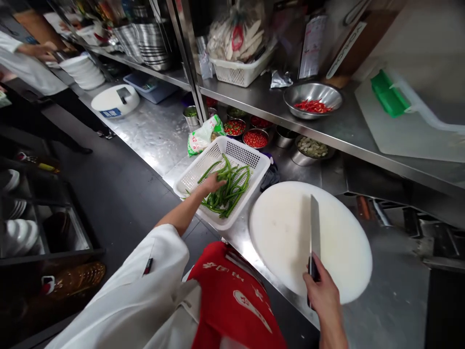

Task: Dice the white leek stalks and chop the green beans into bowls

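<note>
My left hand [213, 184] is in a white plastic basket [183, 183], with its fingers closed around some long green beans [232, 191]. Part of those fingers is hidden among the beans. In my right hand [322, 286] is the black handle of a kitchen knife [314, 225]. Its broad blade points away from me, over a round white cutting board [279, 232]. The basket stands to the left of the board on the steel counter.
Behind the basket are a plastic bag [206, 135] and several metal pots, one with chopped red chilies [255, 139]. A steel shelf [250, 99] overhangs the counter, carrying a metal bowl [313, 97]. More knives [379, 213] lie right of the board. Another person [32, 63] stands far left.
</note>
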